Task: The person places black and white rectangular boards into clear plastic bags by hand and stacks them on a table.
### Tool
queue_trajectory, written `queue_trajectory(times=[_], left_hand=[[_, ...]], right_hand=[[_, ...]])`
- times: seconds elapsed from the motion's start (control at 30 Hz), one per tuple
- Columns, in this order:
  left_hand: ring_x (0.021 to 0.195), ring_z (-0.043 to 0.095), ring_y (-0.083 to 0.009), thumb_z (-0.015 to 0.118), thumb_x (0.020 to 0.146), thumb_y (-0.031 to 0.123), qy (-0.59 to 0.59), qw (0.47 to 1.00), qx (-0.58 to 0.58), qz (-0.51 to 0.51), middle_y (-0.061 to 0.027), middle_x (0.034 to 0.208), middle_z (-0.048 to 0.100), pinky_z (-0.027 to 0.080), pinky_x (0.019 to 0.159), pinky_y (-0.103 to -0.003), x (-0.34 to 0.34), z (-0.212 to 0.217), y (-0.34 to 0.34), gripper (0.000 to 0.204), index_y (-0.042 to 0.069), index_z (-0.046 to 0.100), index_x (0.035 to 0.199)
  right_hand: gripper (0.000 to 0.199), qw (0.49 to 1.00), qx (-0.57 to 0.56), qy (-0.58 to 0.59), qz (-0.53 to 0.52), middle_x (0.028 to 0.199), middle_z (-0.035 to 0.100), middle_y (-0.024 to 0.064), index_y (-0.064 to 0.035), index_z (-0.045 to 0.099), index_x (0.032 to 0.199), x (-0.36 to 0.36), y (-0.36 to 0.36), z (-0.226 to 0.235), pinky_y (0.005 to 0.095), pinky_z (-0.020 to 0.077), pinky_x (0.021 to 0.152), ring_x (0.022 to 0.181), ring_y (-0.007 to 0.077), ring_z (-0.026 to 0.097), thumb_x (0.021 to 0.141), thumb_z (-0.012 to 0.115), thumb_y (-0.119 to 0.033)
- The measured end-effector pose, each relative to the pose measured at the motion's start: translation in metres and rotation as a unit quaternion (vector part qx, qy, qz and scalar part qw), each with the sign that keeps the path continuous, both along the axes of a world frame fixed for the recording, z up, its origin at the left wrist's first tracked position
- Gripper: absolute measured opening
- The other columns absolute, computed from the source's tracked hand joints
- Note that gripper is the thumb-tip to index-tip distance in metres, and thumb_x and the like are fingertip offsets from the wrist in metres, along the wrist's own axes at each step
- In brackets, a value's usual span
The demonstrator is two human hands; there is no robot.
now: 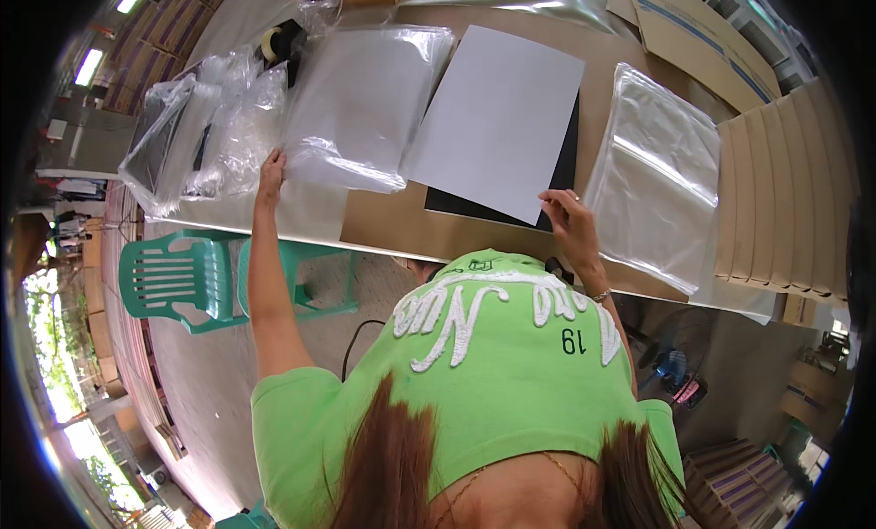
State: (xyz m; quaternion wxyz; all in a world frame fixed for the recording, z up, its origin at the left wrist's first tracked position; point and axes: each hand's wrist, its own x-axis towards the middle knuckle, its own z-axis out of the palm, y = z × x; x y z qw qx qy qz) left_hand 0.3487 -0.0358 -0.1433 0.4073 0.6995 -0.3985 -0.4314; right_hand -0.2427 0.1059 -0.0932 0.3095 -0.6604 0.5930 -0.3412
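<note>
Left hand flat on plastic bags; right hand pinches white sheet.

Black sheet mostly hidden under white sheet; only right edge and bottom strip show. Tape roll half hidden behind bags. Dark item inside leftmost bag unclear. Right hand fingertips overlap sheet corner; grip cannot tell. Boxes cut by top rim. Table's near edge hidden behind green shirt.
</note>
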Motion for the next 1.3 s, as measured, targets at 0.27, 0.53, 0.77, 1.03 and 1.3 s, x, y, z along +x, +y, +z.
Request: queue_trajectory(times=[0.27, 0.53, 0.77, 1.03, 1.3], left_hand=[[0.107, 0.051, -0.0303, 0.066, 0.079, 0.033, -0.531, 0.839, -0.120, 0.008, -0.0135, 0.111, 0.056, 0.041, 0.092, -0.040, -0.080, -0.002, -0.018, 0.043, 0.020, 0.058, 0.119], [0.132, 0.024, -0.0334, 0.055, 0.080, 0.056, -0.543, 0.807, -0.107, -0.205, -0.0121, 0.143, 0.026, 0.017, 0.103, -0.062, -0.250, 0.010, 0.010, 0.066, 0.028, 0.037, 0.137], [0.135, 0.020, -0.0339, 0.053, 0.082, 0.051, -0.554, 0.796, -0.153, -0.190, -0.0093, 0.145, 0.025, 0.015, 0.104, -0.063, -0.255, -0.012, -0.014, 0.065, 0.028, 0.032, 0.140], [0.130, 0.029, -0.0355, 0.055, 0.086, 0.042, -0.500, 0.795, -0.231, -0.254, -0.0128, 0.139, 0.036, 0.023, 0.105, -0.055, -0.253, -0.011, -0.017, 0.058, 0.018, 0.039, 0.136], [0.127, 0.028, -0.0462, 0.068, 0.072, 0.052, -0.397, 0.854, -0.173, -0.289, -0.0320, 0.136, 0.025, 0.031, 0.100, -0.053, -0.326, 0.014, 0.048, 0.082, 0.018, 0.034, 0.139]], right_hand=[[0.056, 0.975, -0.066, 0.205, 0.053, 0.135, 0.041, 0.0030, -0.0246, 0.056, 0.121, 0.008, -0.003, -0.024, 0.0469, 0.0167, 0.107, 0.128, 0.0237, 0.033, 0.070, 0.071, -0.042], [0.045, 0.971, -0.060, 0.231, 0.023, 0.134, 0.045, -0.0017, -0.0257, 0.058, 0.119, -0.014, 0.009, -0.026, 0.0480, 0.0135, 0.108, 0.131, 0.0215, 0.032, 0.076, 0.067, -0.039], [0.056, 0.970, -0.051, 0.232, 0.048, 0.135, 0.043, 0.0045, -0.0207, 0.052, 0.124, -0.013, 0.004, -0.012, 0.0472, 0.0149, 0.108, 0.132, 0.0238, 0.030, 0.075, 0.068, -0.041], [0.060, 0.970, -0.062, 0.208, 0.110, 0.137, 0.043, -0.0043, -0.0268, 0.050, 0.128, 0.004, 0.005, -0.028, 0.0426, 0.0143, 0.112, 0.132, 0.0156, 0.032, 0.071, 0.072, -0.031], [0.049, 0.977, -0.086, 0.166, 0.100, 0.131, 0.049, -0.0043, -0.0225, 0.056, 0.121, -0.019, 0.017, -0.035, 0.0419, 0.0166, 0.112, 0.130, 0.0169, 0.036, 0.073, 0.071, -0.024]])
